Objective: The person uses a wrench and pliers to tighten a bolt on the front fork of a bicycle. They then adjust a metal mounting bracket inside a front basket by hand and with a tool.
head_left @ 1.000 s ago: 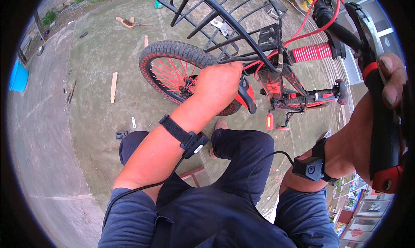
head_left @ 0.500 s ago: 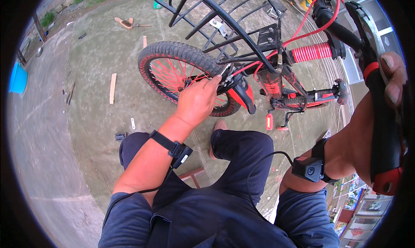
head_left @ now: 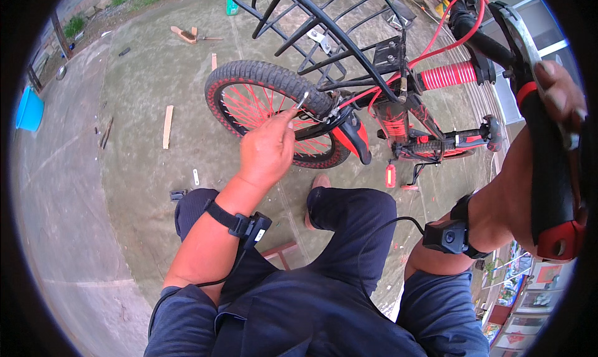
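Note:
A black and red bicycle stands before me, its front wheel point(head_left: 219, 88) turned to the left with red spokes and a knobby tyre. My left hand point(head_left: 268, 146) is closed on a small silver wrench point(head_left: 303, 100), whose tip shows above the fingers beside the tyre. Just right of that tip, apart from it, is the rim brake point(head_left: 334, 112) with a red cable. At the right edge my right hand point(head_left: 564, 95) wraps the black handlebar grip point(head_left: 551, 176), fingers over the brake lever point(head_left: 520, 36). Part of that hand is hidden by the grip.
A black wire basket point(head_left: 311, 21) juts over the front wheel. On the concrete lie a brush point(head_left: 184, 34), a wood strip point(head_left: 168, 126), a small white strip point(head_left: 195, 176) and a black block point(head_left: 178, 195). A blue bucket point(head_left: 29, 110) stands far left.
My left hand has drawn back left and down with the wrench, whose tip has come away from the brake. The right hand stays on the grip and lever.

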Tool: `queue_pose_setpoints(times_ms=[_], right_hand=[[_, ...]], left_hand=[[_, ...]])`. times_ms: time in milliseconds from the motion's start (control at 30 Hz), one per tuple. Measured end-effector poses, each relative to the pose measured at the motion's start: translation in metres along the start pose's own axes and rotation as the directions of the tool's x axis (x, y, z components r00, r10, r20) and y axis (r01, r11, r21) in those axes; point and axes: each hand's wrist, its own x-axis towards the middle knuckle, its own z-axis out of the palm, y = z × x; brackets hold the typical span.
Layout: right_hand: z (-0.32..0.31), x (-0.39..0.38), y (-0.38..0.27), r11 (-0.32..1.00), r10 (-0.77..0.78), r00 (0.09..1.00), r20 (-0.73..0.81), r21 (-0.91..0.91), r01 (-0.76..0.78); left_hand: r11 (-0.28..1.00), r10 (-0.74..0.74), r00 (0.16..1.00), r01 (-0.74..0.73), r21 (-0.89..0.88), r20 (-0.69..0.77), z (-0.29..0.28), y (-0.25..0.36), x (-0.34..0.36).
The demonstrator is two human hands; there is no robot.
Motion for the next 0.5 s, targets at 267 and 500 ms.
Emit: queue_pose_setpoints(times_ms=[267,500], right_hand=[[0.001,0.002,0.001,1.0,0.014,1.0,0.021,-0.015,-0.014],[0.005,0.001,-0.001,0.999,0.022,0.999,0.024,-0.029,-0.021]], left_hand=[[0.972,-0.215,0.977,0.212,-0.101,-0.014,-0.005,-0.017,-0.006],[0.955,-0.245,0.968,0.232,-0.185,-0.051,-0.006,-0.025,-0.007]])
